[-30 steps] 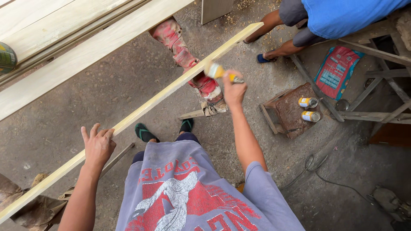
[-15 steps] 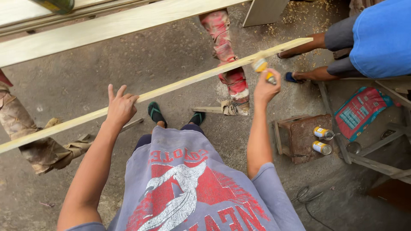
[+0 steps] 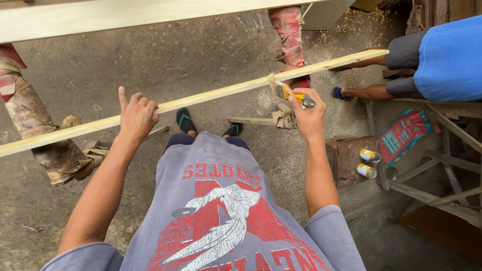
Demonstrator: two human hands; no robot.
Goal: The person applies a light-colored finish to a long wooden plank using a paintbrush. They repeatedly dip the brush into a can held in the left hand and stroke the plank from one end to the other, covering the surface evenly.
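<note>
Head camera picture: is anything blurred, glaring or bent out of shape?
Head view: soft, even daylight, no glare and only faint shadows; the left hand on the wooden strip and the right hand with its brush look sharp; the wide lens stretches the shirt near the bottom edge.

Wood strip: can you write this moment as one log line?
left hand: resting on wood strip | right hand: holding paintbrush, bristles on strip | cans: beside stool

Pale wooden strip, yellow-handled brush
</note>
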